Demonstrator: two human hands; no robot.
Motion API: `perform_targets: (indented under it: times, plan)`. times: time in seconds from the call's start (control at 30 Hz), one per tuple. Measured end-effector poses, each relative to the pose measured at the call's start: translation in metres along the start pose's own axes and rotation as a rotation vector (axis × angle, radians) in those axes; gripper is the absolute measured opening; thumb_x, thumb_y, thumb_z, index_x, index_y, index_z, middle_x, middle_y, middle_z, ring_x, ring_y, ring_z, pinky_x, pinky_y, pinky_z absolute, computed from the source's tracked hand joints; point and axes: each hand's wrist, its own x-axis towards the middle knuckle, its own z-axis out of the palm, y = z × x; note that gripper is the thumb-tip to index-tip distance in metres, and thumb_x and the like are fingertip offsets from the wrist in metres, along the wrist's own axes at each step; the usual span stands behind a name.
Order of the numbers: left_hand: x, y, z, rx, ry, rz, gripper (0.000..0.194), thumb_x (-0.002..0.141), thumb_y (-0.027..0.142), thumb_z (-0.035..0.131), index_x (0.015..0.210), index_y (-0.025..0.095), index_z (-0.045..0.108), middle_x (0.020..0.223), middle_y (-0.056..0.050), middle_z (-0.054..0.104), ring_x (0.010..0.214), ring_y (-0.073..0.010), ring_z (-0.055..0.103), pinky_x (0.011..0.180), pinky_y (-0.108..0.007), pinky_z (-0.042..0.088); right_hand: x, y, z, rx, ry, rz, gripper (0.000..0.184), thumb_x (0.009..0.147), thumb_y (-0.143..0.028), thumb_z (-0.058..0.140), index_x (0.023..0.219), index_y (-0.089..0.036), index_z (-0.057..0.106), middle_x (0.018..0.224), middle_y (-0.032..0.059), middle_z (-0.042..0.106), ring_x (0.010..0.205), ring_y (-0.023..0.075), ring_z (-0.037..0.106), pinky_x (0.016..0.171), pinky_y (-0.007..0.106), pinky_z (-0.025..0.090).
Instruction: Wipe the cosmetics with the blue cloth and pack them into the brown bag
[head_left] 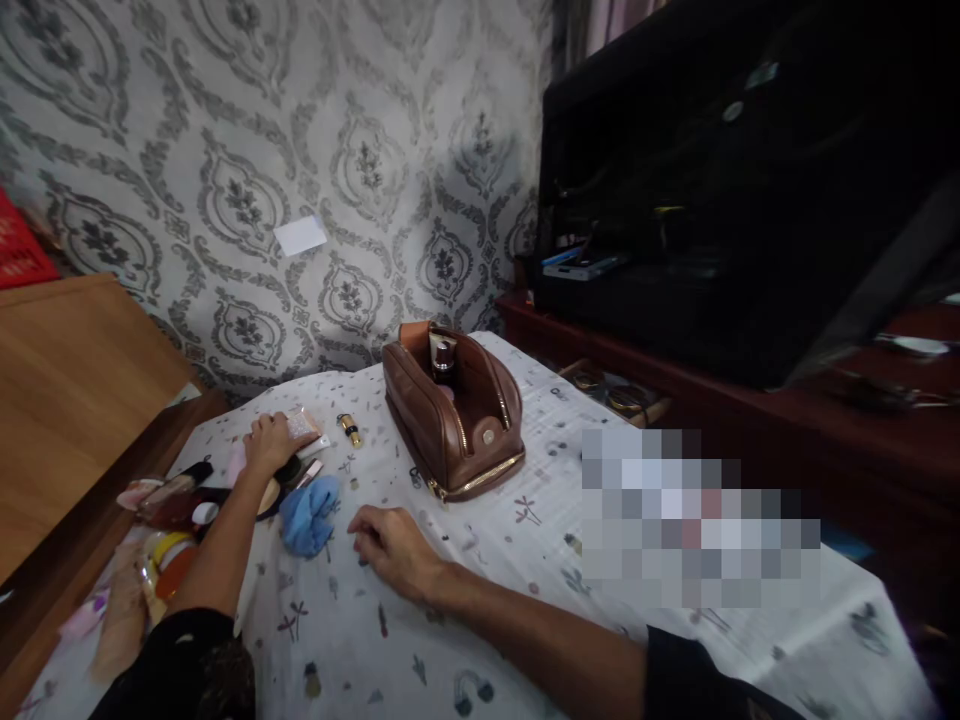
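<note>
My left hand (268, 443) reaches over the left part of the table and is closed on a small pale pink packet (302, 424), its thumb along the packet's near edge. My right hand (397, 550) hovers low over or rests on the cloth, which I cannot tell; its fingers are loosely bent and apart, with nothing seen in them. Between the two hands lies a crumpled blue scrunchie-like cloth (309, 515). A gold and black lipstick-like tube (349, 430) lies beyond. The brown toiletry bag (427, 425) stands unzipped, with a dark-capped tube (443, 358) upright inside.
Several cosmetics, among them a reddish-brown bottle (171, 508) and an orange-lidded jar (177, 570), crowd the left edge beside my forearm. A wooden cabinet (82, 400) borders the left. A large black television (735, 200) stands to the right. A pixelated patch hides part of the table.
</note>
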Motion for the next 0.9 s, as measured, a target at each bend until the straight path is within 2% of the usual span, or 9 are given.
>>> perform_targets:
  times: [0.17,0.3,0.4,0.5,0.63,0.73,0.8,0.83,0.9]
  plan:
    - [-0.01,0.005,-0.018,-0.081,0.036,0.07,0.037,0.089,0.048,0.048,0.11,0.017,0.053,0.109,-0.014,0.064,0.101,-0.0316,0.061,0.08,-0.04,0.047,0.001,0.0,0.0,-0.028,0.014,-0.03,0.028,0.079,-0.006,0.053,0.094,-0.021,0.071,0.075,-0.0008,0.071,0.063,0.013,0.064,0.061,0.021,0.047]
    - [-0.029,0.012,-0.028,-0.075,0.075,0.161,0.024,0.091,0.042,0.048,0.099,0.022,0.057,0.105,-0.008,0.063,0.102,-0.0264,0.058,0.083,-0.034,0.045,0.003,0.001,0.0,-0.046,0.016,-0.041,0.027,0.079,-0.005,0.053,0.093,-0.019,0.071,0.072,-0.0006,0.07,0.062,0.0131,0.063,0.06,0.021,0.046]
    - [-0.048,0.019,-0.026,-0.111,0.06,0.296,0.025,0.091,0.046,0.051,0.092,0.023,0.061,0.103,-0.007,0.062,0.104,-0.0259,0.056,0.089,-0.034,0.044,0.004,0.002,0.0,-0.027,0.011,-0.049,0.025,0.08,-0.006,0.054,0.092,-0.019,0.071,0.071,-0.0003,0.069,0.063,0.0137,0.062,0.061,0.022,0.045]
    - [-0.059,0.025,-0.017,-0.163,0.046,0.378,0.029,0.088,0.046,0.058,0.101,0.02,0.062,0.11,-0.01,0.061,0.11,-0.0291,0.054,0.097,-0.038,0.041,0.005,0.004,0.0,-0.004,-0.007,-0.059,0.024,0.081,-0.005,0.053,0.091,-0.018,0.07,0.07,0.0,0.068,0.062,0.0138,0.061,0.062,0.022,0.045]
    - [-0.061,0.024,-0.007,-0.213,0.028,0.345,0.045,0.087,0.043,0.061,0.123,0.017,0.053,0.119,-0.013,0.058,0.114,-0.0291,0.054,0.099,-0.039,0.041,0.005,0.004,0.0,0.007,-0.013,-0.065,0.024,0.082,-0.005,0.052,0.093,-0.016,0.069,0.068,-0.0001,0.067,0.064,0.0138,0.063,0.063,0.022,0.046]
    - [-0.06,0.023,-0.006,-0.255,0.019,0.315,0.061,0.082,0.047,0.067,0.132,0.018,0.048,0.116,-0.011,0.058,0.11,-0.0291,0.056,0.094,-0.039,0.044,0.005,0.004,0.0,0.01,-0.009,-0.067,0.024,0.082,-0.005,0.051,0.092,-0.017,0.069,0.069,-0.0001,0.068,0.064,0.0134,0.063,0.064,0.022,0.046]
    - [-0.062,0.022,-0.007,-0.339,0.062,0.308,0.069,0.074,0.047,0.075,0.131,0.018,0.05,0.114,-0.012,0.057,0.111,-0.032,0.055,0.096,-0.043,0.043,0.005,0.004,0.0,0.014,-0.007,-0.065,0.023,0.081,-0.005,0.052,0.092,-0.017,0.069,0.068,-0.0005,0.068,0.063,0.0131,0.062,0.063,0.022,0.046]
    - [-0.063,0.022,-0.009,-0.401,0.095,0.313,0.067,0.071,0.045,0.078,0.128,0.018,0.054,0.114,-0.011,0.057,0.112,-0.0331,0.053,0.098,-0.045,0.042,0.005,0.005,0.0,0.016,-0.005,-0.062,0.023,0.08,-0.005,0.053,0.091,-0.017,0.069,0.068,-0.0007,0.068,0.063,0.0131,0.062,0.063,0.022,0.045]
    - [-0.067,0.02,-0.012,-0.543,0.147,0.336,0.05,0.073,0.039,0.075,0.116,0.019,0.062,0.109,-0.01,0.058,0.109,-0.0315,0.054,0.098,-0.045,0.042,0.006,0.006,0.0,0.023,0.008,-0.054,0.022,0.082,-0.007,0.052,0.093,-0.018,0.068,0.07,-0.0001,0.068,0.063,0.0134,0.061,0.063,0.023,0.046]
